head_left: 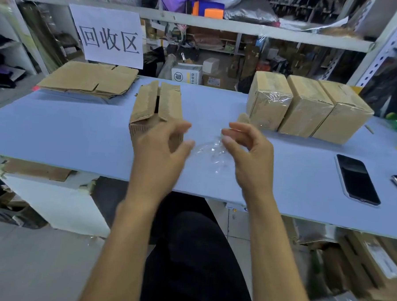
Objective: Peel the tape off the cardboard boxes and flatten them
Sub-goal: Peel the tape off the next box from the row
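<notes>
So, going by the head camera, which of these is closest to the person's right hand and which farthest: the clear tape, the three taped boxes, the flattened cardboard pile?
From the right hand:
1. Clear tape, crumpled at its fingertips.
2. Taped boxes, behind it to the right.
3. Flattened cardboard pile, far back left.

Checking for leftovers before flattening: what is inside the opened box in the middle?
Only a dark gap shows between the opened box's raised top flaps. Its interior is hidden by the flaps and walls, so its contents cannot be told.

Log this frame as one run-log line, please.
stage: tape off open brown cardboard box | right hand: pinches crumpled clear tape | left hand: open, empty | three taped brown boxes waiting | flattened cardboard stack: far left
</notes>
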`<state>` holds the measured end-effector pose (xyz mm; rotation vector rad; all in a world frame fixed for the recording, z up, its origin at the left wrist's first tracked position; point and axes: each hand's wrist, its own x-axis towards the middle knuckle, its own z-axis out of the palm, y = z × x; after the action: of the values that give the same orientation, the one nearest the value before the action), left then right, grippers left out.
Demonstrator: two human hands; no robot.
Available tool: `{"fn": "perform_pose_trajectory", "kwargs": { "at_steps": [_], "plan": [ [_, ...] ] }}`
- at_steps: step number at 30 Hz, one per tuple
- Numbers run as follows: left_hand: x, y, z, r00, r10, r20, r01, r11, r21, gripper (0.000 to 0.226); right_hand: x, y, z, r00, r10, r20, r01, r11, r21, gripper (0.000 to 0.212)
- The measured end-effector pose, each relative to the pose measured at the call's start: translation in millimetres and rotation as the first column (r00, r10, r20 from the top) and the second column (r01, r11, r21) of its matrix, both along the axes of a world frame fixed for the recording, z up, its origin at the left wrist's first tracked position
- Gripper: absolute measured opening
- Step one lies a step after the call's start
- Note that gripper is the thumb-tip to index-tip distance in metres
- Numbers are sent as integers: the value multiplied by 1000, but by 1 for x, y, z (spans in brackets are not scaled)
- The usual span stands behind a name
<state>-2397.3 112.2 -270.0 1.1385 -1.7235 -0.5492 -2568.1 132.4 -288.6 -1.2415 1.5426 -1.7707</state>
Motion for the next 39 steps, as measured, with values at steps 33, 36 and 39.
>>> {"fn": "perform_pose_trajectory", "kwargs": {
  "at_steps": [33,36,39],
  "plan": [
    [-11,35,-40,965,-118,-235,164,968,190,22,36,37,-24,972,70,-226,-56,996,69,26],
    [-8,32,-44,972,5,-235,48,974,221,22,37,36,-25,966,49,-255,-26,995,93,23],
    [0,24,-48,952,21,-305,65,960,272,19,33,41,-24,949,210,-237,-167,968,189,21]
  ]
}}
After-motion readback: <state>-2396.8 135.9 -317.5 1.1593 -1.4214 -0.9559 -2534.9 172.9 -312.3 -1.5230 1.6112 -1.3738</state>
